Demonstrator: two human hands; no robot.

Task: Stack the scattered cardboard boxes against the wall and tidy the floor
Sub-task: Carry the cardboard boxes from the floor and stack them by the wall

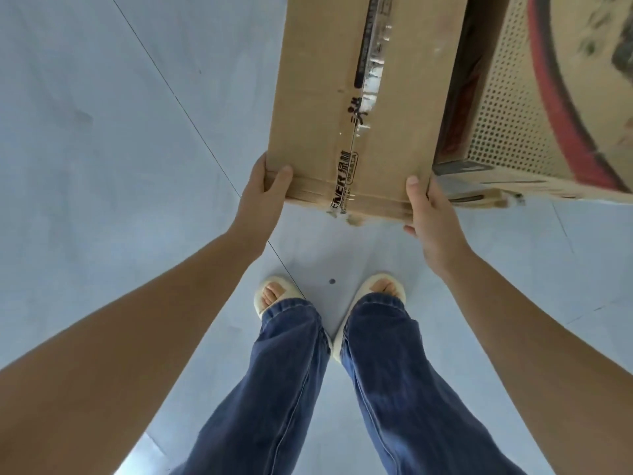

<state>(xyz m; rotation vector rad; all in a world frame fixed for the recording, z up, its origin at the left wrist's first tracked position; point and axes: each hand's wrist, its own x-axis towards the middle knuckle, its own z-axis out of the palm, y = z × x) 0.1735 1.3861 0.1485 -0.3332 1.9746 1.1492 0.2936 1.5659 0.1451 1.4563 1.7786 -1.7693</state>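
Note:
A plain brown cardboard box (325, 97), taped down its middle with black print on the tape, is held in the air in front of me. My left hand (263, 197) grips its near left corner, thumb on top. On the near right corner my right hand (431, 221) clamps the edge, fingers under it. Just right of it sits a larger printed box (548, 108) with a dotted pattern and a red ring design, its near edge close to the held box. Whether the two boxes touch is unclear.
Pale grey floor (120, 149) with a thin dark seam running diagonally spreads to the left. My legs in blue jeans (342, 389) and white slippers stand below the box. A small dark spot (331, 281) lies on the floor between my feet.

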